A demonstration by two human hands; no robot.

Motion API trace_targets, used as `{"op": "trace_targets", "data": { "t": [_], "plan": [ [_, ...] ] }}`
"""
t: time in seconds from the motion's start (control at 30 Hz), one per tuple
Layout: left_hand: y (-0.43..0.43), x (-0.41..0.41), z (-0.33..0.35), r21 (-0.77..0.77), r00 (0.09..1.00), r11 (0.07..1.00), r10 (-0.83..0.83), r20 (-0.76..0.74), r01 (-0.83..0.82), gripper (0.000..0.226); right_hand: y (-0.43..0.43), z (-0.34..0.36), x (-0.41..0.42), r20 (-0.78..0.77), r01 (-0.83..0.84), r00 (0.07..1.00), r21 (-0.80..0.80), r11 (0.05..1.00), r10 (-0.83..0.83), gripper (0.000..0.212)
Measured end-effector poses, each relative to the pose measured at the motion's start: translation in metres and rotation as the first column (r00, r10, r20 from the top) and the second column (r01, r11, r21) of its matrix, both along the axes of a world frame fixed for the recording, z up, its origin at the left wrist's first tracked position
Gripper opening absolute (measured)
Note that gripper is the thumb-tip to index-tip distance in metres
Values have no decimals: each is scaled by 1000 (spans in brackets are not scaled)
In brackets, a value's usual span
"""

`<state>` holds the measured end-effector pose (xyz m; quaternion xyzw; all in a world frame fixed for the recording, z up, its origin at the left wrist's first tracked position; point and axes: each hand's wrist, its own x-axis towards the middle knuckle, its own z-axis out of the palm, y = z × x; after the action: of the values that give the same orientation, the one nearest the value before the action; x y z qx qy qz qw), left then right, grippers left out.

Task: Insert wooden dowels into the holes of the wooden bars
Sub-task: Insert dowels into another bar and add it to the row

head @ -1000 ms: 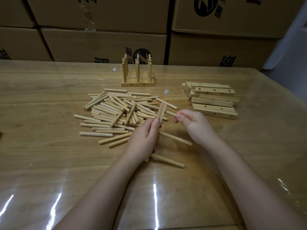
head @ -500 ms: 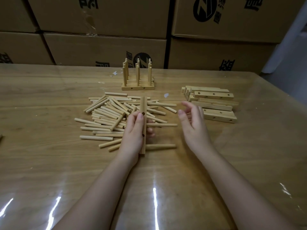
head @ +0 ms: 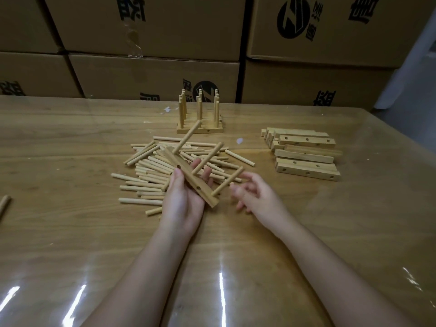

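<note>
While the left hand (head: pixel 186 199) grips a wooden bar (head: pixel 191 179) between its thumb and fingers, the bar is held tilted above the tabletop (head: pixel 70 232), one end near and one end far. Three dowels (head: pixel 208 158) stick out of its holes and point up and to the right. The right hand (head: pixel 258 197) is just beside the nearest one. Its fingers are loosely bent and hold nothing. I cannot tell if a fingertip touches that dowel.

The tabletop is light brown wood under a clear shiny sheet (head: pixel 354 232). White streaks of light shine on the near part. A pile of loose dowels (head: pixel 151 168) lies flat under and behind the held bar, pointing many ways. To the right, well apart from the pile, is a stack of wooden bars (head: pixel 306 159) with round holes in their sides. At the back, near the far edge, finished bars (head: pixel 200 130) lie side by side with their dowels standing straight up. One lone dowel (head: pixel 4 205) lies at the left edge. A few small white scraps (head: pixel 239 140) lie on the wood.

Behind the tabletop, big brown cardboard boxes (head: pixel 153 74) with black print are stacked like a wall.
</note>
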<state>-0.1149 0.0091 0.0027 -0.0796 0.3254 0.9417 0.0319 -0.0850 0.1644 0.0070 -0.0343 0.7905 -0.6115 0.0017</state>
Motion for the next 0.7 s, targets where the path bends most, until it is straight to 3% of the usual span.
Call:
{"op": "trace_targets", "data": {
  "t": [0.17, 0.33, 0.7],
  "plan": [
    [-2, -3, -3, 112, 997, 991, -80, 13, 78, 46, -10, -6, 3, -36, -6, 999, 101, 995, 10, 32],
    [2, 0, -5, 126, 998, 990, -67, -19, 69, 36, -16, -8, 3, -92, 113, 989, -11, 994, -113, 21],
    [3, 2, -4, -2, 997, 999, -45, -68, 45, 24, 1, -1, -5, 0, 236, 970, -236, 943, -243, 27]
  ]
}}
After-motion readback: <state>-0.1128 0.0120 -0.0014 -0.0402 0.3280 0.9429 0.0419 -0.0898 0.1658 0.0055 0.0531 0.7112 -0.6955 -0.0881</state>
